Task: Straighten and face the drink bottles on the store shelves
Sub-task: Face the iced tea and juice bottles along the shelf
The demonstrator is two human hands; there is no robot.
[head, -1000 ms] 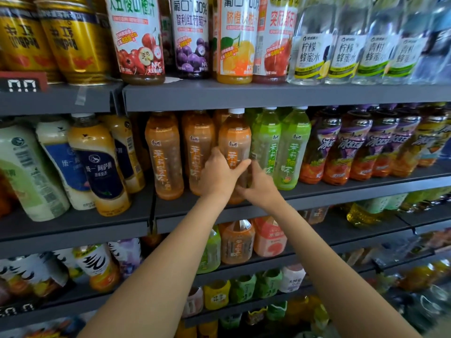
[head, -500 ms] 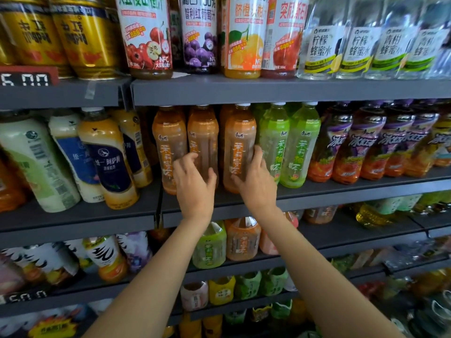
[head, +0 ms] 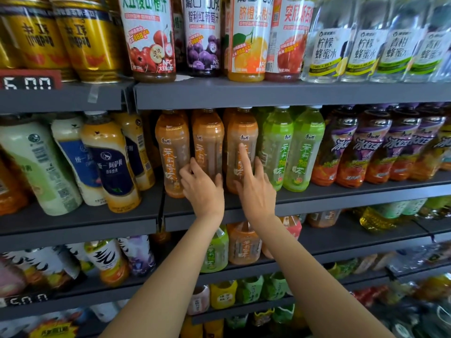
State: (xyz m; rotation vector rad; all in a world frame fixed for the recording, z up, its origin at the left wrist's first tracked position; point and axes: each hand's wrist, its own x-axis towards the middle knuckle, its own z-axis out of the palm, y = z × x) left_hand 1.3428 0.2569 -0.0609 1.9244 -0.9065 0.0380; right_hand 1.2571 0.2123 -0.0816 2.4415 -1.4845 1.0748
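Note:
Three orange tea bottles stand side by side on the middle shelf point(head: 317, 201), with two green tea bottles point(head: 290, 152) to their right. My left hand point(head: 202, 191) grips the lower part of the middle orange bottle point(head: 207, 140), fingers curled into the gap beside the left orange bottle point(head: 172, 147) and thumb on the other side. My right hand point(head: 255, 191) rests on the right orange bottle point(head: 241, 132), its index finger lying straight up the label. All three orange labels face forward.
Milk tea bottles point(head: 109, 167) lean at an angle on the left section. Purple-labelled iced tea bottles point(head: 371, 147) fill the right. The shelf above carries gold cans point(head: 90, 37), juice bottles point(head: 148, 37) and clear honey water bottles point(head: 327, 42). The lower shelves hold more bottles.
My left hand left the right orange bottle and took hold of the middle one. My right hand stayed on the right orange bottle and its index finger has straightened up the label.

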